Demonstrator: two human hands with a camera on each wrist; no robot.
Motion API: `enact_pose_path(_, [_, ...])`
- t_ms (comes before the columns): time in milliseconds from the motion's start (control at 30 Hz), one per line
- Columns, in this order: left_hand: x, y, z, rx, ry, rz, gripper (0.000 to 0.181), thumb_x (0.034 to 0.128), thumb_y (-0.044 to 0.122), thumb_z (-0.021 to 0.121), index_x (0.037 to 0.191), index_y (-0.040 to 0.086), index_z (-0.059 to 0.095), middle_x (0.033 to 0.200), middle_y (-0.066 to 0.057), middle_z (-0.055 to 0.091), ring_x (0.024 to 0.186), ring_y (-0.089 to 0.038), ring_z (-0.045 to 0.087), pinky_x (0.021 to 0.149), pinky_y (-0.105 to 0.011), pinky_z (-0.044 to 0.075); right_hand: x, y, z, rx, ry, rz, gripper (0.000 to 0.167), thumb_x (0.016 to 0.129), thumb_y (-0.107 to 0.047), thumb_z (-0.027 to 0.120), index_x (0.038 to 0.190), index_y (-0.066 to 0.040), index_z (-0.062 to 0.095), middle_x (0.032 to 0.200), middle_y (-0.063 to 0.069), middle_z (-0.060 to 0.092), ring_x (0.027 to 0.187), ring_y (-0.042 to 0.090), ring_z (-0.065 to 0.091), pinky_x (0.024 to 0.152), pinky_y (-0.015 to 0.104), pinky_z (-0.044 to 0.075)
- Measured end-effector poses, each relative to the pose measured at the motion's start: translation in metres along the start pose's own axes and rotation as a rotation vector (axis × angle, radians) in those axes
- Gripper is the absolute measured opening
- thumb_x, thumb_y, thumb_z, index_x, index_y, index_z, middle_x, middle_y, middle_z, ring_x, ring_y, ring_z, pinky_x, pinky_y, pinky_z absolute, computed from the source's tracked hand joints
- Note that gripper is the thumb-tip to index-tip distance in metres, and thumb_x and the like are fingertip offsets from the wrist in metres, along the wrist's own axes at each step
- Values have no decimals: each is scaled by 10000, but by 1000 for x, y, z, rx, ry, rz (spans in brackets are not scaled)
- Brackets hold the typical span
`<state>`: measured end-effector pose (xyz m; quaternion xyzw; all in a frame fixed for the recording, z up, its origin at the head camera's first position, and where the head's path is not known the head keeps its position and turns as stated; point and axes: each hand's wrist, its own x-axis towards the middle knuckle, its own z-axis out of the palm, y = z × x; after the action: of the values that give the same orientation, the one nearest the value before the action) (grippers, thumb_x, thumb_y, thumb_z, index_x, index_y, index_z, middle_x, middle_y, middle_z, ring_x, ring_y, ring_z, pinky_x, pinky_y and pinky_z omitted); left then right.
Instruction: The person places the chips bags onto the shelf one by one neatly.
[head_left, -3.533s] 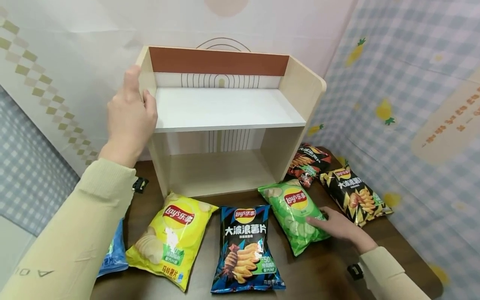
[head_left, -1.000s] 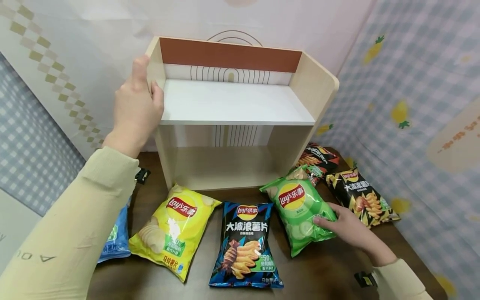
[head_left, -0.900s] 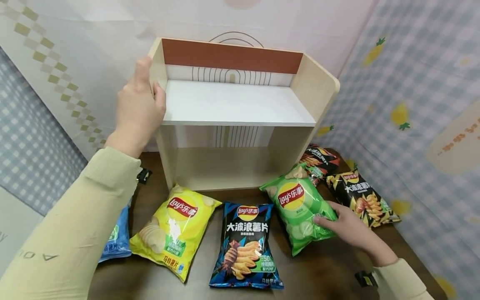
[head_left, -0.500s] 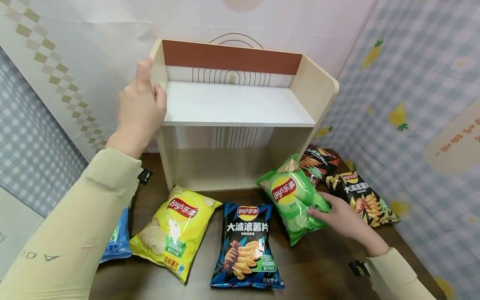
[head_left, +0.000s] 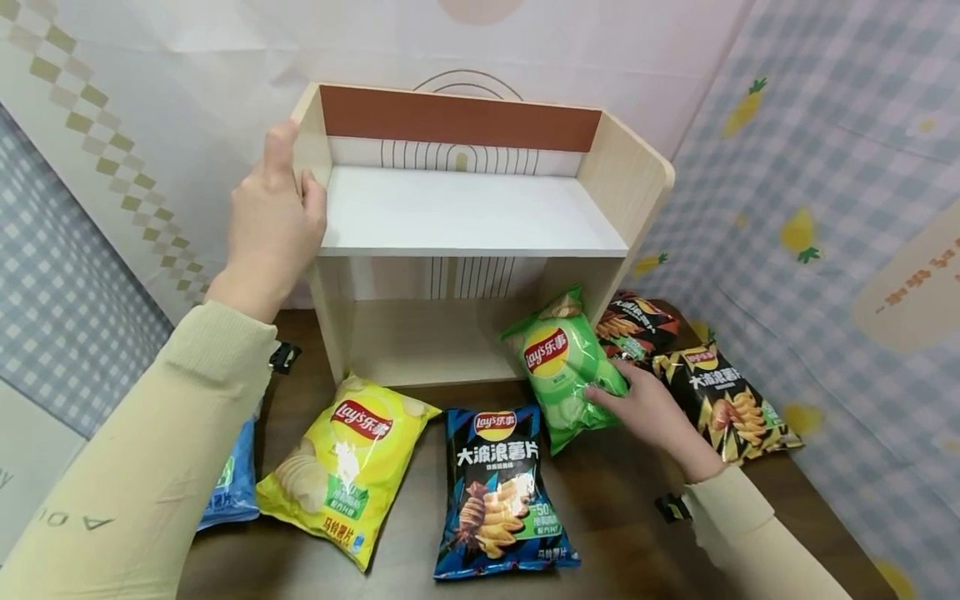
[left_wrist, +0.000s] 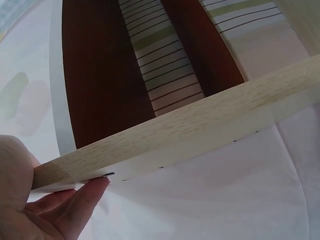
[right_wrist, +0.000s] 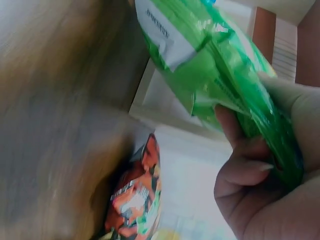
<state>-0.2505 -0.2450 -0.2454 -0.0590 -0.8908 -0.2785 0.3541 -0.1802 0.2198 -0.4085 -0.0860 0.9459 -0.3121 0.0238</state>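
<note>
My right hand [head_left: 648,408] grips a green bag of potato chips [head_left: 564,367] by its lower right side, thumb on the front. In the right wrist view the fingers curl behind the green bag [right_wrist: 200,65]. The bag is tilted, in front of the shelf's lower right opening. At the left, my left hand [head_left: 273,217] holds the side panel of a small wooden shelf [head_left: 472,212]. The left wrist view shows the hand [left_wrist: 55,210] around the panel's edge [left_wrist: 165,125], thumb and fingers on opposite faces.
A yellow chip bag [head_left: 348,467] and a black-and-blue chip bag [head_left: 498,500] lie in front of the shelf. At right are a black-and-red bag [head_left: 633,325] and a black-and-gold bag [head_left: 723,404]. A blue bag [head_left: 232,483] is partly hidden by the left arm. Cloth hangs behind.
My right hand has moved left and up with the green bag, off its earlier spot on the table toward the shelf's lower opening. The left hand stays on the panel.
</note>
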Motion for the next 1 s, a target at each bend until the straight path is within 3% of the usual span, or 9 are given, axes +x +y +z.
enact_pose_path(133, [-2, -2, 0, 0, -4, -5, 420, 997, 245, 354, 1411, 213, 287, 964, -306, 558, 680, -493, 497, 608, -587, 412, 9, -5, 1, 23, 22, 12, 658, 892, -528, 619, 1367, -90, 500, 1071, 77, 650, 839, 188, 628, 704, 382, 498])
enact_pose_path(300, [-3, -2, -2, 4, 10, -1, 410, 997, 240, 359, 1399, 205, 294, 926, -319, 553, 674, -501, 497, 603, -594, 406, 21, -13, -1, 18, 58, -30, 548, 908, -483, 623, 1279, -85, 557, 987, 84, 642, 760, 200, 611, 657, 386, 490])
enact_pose_path(500, [-3, -1, -3, 11, -6, -18, 429, 995, 250, 350, 1417, 225, 280, 888, -301, 540, 673, -496, 489, 606, -589, 399, 19, -20, 3, 7, 18, -8, 577, 902, -495, 626, 1260, -47, 557, 909, 74, 634, 683, 170, 576, 628, 358, 464])
enact_pose_path(667, [-2, -1, -2, 9, 2, -1, 424, 997, 240, 351, 1415, 215, 284, 855, -285, 523, 654, -478, 470, 601, -578, 389, 12, -20, 2, -8, -11, 18, 740, 885, -550, 614, 1362, 2, 490, 1054, 142, 650, 858, 248, 622, 744, 415, 486])
enact_pose_path(900, [-2, 2, -3, 4, -9, -12, 420, 994, 241, 348, 1408, 228, 276, 884, -278, 526, 670, -488, 480, 606, -579, 397, 18, -23, -5, -28, 58, -16, 680, 907, -514, 605, 1363, -22, 498, 1193, 179, 612, 986, 320, 620, 780, 477, 493])
enact_pose_path(1000, [-3, 1, -2, 1, -8, -13, 414, 995, 242, 351, 1402, 226, 279, 918, -292, 543, 676, -492, 485, 608, -583, 401, 26, -27, -6, -48, 74, -22, 730, 906, -507, 611, 1414, -9, 448, 1291, 202, 566, 1063, 352, 600, 825, 507, 484])
